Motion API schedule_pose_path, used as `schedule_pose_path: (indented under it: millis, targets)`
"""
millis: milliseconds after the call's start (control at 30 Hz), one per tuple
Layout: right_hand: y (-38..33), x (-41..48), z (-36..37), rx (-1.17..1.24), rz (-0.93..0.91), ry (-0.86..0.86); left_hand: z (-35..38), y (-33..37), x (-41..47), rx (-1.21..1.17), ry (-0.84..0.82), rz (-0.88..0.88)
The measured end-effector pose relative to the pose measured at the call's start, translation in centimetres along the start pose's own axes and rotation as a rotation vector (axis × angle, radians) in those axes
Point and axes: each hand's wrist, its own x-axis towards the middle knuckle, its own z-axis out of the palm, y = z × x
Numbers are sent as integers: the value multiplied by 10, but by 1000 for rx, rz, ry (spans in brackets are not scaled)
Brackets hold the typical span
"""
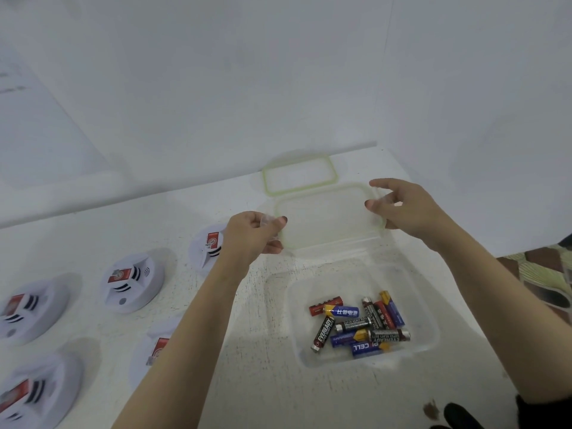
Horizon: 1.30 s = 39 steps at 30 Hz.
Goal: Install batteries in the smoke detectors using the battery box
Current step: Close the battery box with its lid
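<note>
A clear plastic battery box (365,274) stands uncovered on the white table, with several AA batteries (360,326) lying loose in its bottom. Above and behind it both hands hold its clear lid (328,216), which has a green seal. My left hand (252,236) pinches the lid's left clip flap. My right hand (402,209) grips its right edge. Several white round smoke detectors with red labels lie at the left; one smoke detector (133,284) is near the middle, and my left forearm partly hides another smoke detector (154,351).
A loose green seal ring (298,173) lies on the table behind the lid, near the white wall. The table's right edge (483,305) drops to a patterned floor. A dark object (461,416) sits at the bottom right.
</note>
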Motion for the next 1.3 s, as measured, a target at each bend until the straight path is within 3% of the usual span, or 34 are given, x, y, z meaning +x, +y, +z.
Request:
schedule_pose_path:
  millis: [167, 267, 333, 433, 500, 1100, 1300]
  targets:
    - [2, -8, -1, 124, -22, -80, 2, -1, -1, -25, 53, 80]
    - [3, -9, 3, 115, -100, -119, 4, -3, -2, 115, 71, 182]
    - [4, -11, 3, 87, -127, -232, 6, -5, -3, 211, 4, 216]
    - [6, -13, 2, 61, -121, -360, 9, -13, -4, 298, -220, 204]
    - [6, -13, 5, 36, -115, -392, 12, -17, -5, 285, -258, 204]
    - [21, -16, 27, 5, -191, -152, 26, -36, -6, 182, -15, 394]
    - [8, -9, 11, -152, -196, -343, 16, -30, -1, 206, -114, 359]
